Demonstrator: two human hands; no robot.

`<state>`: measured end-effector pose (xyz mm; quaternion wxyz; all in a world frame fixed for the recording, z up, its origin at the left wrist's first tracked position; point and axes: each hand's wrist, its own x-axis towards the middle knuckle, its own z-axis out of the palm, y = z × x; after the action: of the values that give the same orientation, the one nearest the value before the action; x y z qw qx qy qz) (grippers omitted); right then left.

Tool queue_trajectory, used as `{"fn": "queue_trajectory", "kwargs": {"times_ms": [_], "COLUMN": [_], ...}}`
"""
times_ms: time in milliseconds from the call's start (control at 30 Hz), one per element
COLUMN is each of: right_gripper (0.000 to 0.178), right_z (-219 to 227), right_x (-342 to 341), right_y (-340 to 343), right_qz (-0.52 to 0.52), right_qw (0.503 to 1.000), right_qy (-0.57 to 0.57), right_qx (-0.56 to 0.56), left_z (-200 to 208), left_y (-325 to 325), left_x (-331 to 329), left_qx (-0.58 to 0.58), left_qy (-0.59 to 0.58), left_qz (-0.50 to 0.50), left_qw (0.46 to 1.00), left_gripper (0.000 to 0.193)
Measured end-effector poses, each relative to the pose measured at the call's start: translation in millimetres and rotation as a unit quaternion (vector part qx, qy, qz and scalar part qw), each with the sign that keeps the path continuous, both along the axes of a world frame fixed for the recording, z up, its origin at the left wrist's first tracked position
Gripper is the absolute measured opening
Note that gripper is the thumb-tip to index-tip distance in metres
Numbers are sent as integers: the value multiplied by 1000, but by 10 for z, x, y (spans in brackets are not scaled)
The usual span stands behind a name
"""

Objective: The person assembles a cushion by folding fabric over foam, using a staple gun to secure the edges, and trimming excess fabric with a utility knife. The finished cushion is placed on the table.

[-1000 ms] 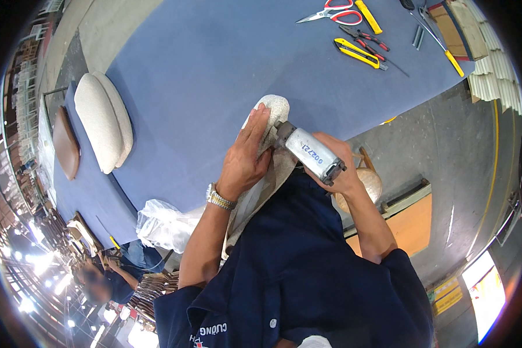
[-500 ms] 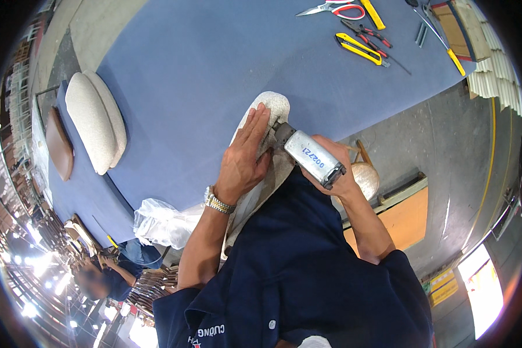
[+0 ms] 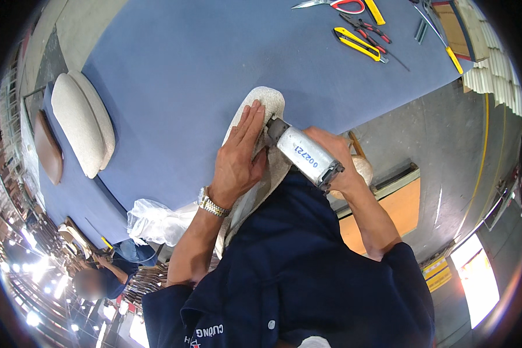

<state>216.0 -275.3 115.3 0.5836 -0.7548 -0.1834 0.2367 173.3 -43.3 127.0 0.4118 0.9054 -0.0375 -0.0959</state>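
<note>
A padded piece covered in light speckled fabric point(image 3: 268, 95) lies at the near edge of the blue table, its rounded end pointing away from me. My left hand point(image 3: 238, 159) rests on it with the fingers stretched out flat and a metal watch at the wrist. In my right hand point(image 3: 330, 152) is a silver staple gun point(image 3: 307, 155), its dark nose against the padded piece beside my left fingers. The gun's body hides most of my right fingers. The lower part of the padded piece runs down to my lap.
Blue table point(image 3: 174, 87) with two stacked light cushions point(image 3: 78, 124) and a brown pad point(image 3: 48, 148) at left. Clear plastic wrap point(image 3: 156, 223) lies near my left forearm. Scissors point(image 3: 348, 6), pliers point(image 3: 365, 33), a yellow cutter point(image 3: 358, 45) and a screwdriver point(image 3: 453, 60) lie far right. A person point(image 3: 113, 272) works lower left.
The whole view has shifted a little. The staple gun's nose sits slightly nearer to me along the padded piece; my left hand stays flat on it.
</note>
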Motion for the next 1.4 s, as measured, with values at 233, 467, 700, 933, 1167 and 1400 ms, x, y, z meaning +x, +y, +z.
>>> {"fn": "queue_trajectory", "kwargs": {"times_ms": [233, 467, 700, 933, 1167, 1400], "right_gripper": [44, 32, 37, 41, 50, 22], "right_z": [19, -11, -386, -931, -963, 208], "right_x": [-54, -107, -25, 761, 609, -303], "right_y": [21, -145, -580, -302, -291, 51], "right_qz": [-17, 2, -188, -127, -80, -134], "right_qw": [998, 989, 967, 894, 890, 991], "right_qy": [-56, -146, -98, -166, -203, 29], "right_qx": [-16, -18, -142, -398, -401, 1], "left_z": [42, 6, -62, -80, -113, -78], "left_y": [-64, -153, -396, -551, -519, -212], "left_x": [-47, -256, -491, -507, -516, -422], "left_qx": [35, 65, 166, 196, 173, 25], "left_qy": [-39, 45, 21, 11, 5, 79], "left_qz": [9, 74, 119, 114, 116, 110], "left_qw": [999, 994, 979, 974, 978, 990], "left_gripper": [82, 89, 85, 81, 81, 87]}}
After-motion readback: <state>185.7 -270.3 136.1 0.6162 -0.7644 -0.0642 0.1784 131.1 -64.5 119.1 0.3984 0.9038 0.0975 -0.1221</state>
